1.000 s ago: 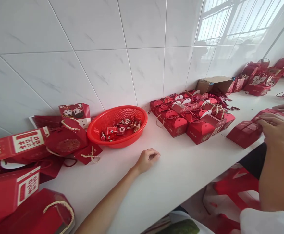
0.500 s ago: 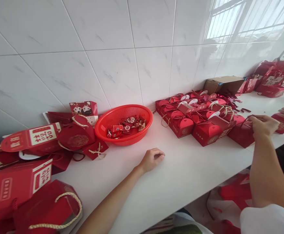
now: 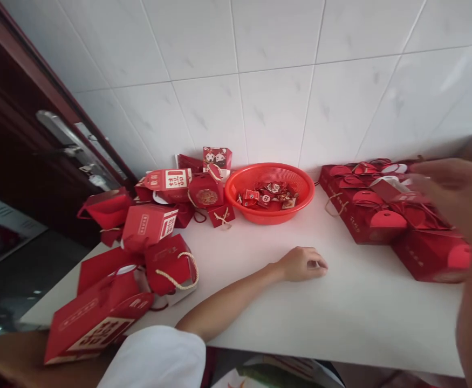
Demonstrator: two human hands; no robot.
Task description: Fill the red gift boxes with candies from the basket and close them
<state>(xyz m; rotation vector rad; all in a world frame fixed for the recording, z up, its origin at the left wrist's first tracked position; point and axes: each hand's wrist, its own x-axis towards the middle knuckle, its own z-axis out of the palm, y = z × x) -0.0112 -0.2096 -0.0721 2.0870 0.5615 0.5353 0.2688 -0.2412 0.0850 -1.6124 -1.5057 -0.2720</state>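
Note:
My left hand [image 3: 303, 264] rests on the white table [image 3: 325, 323] with its fingers loosely curled and thumb and fingertips close together; nothing shows in it. Just beyond it stands an oval red plastic basket [image 3: 270, 216] holding several small red wrapped sweets [image 3: 266, 200]. My right hand [image 3: 442, 188], smeared by motion, is raised at the right over a group of red gift boxes [image 3: 377, 221] with rounded flaps and cords. Its fingers are too blurred to show whether they hold anything.
At the left lies a heap of red gift boxes [image 3: 149, 226] with rope handles; one large box [image 3: 94, 323] sits near the table's left edge. A dark door [image 3: 25, 108] with a metal handle is beyond. White wall tiles [image 3: 276, 113] rise behind the table.
The view has swung left, bringing the door into sight. My right hand has left the box at the right where its fingers were pinched, and is now over the grouped boxes. The left hand stays curled.

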